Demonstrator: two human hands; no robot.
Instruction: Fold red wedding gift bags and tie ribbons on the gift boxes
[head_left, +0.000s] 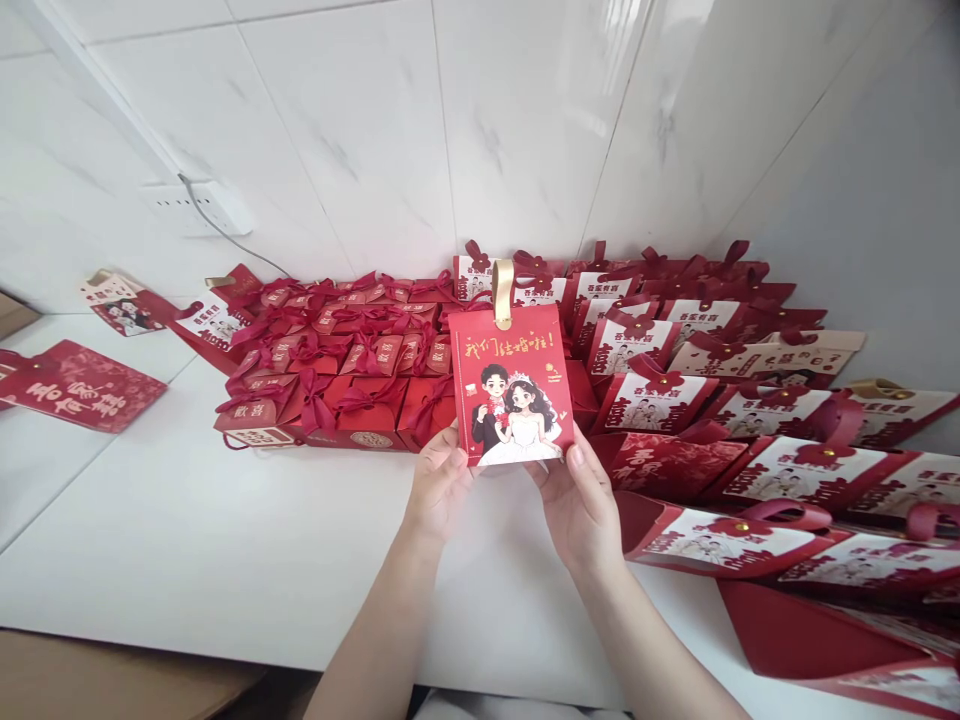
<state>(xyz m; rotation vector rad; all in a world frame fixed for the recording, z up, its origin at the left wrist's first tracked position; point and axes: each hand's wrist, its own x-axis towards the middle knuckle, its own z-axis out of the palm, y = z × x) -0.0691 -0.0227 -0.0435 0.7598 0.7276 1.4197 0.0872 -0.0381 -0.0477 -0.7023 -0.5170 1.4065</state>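
Observation:
Between my two hands is a red wedding gift bag (514, 375) with a gold ribbon loop at its top and a cartoon bride and groom on its front. My left hand (441, 480) grips its lower left corner, thumb on the front. At the lower right corner, my right hand (581, 495) holds it the same way. The fingers behind the bag are partly hidden. Held above the white table (300, 560), the bag covers part of the red boxes (337, 380) with ribbon bows behind it.
Several rows of red and white gift bags (780, 470) fill the right side. More bags (94, 385) lie at the left. A socket (199, 208) with a grey cable is on the tiled wall (360, 120). A cardboard box (112, 680) is at the lower left.

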